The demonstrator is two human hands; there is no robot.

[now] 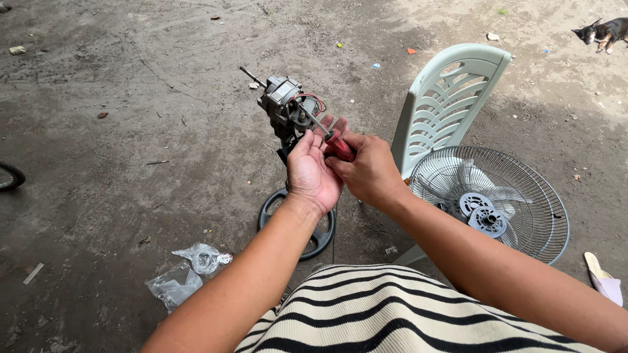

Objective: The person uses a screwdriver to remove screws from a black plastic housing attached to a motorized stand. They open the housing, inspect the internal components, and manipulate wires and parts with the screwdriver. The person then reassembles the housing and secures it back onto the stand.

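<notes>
From the head camera, the right hand (371,171) grips a red-handled screwdriver (332,139), its shaft reaching up and away into the bare fan motor (286,102). The left hand (313,171), fingers loosely curled, touches the handle just beside it. Right of both hands stand a pale green plastic chair (448,101) and a fan grille (497,202).

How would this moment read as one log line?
right hand: grips red-handled screwdriver | left hand: steadies it | tip at fan motor | fan guard on chair
</notes>
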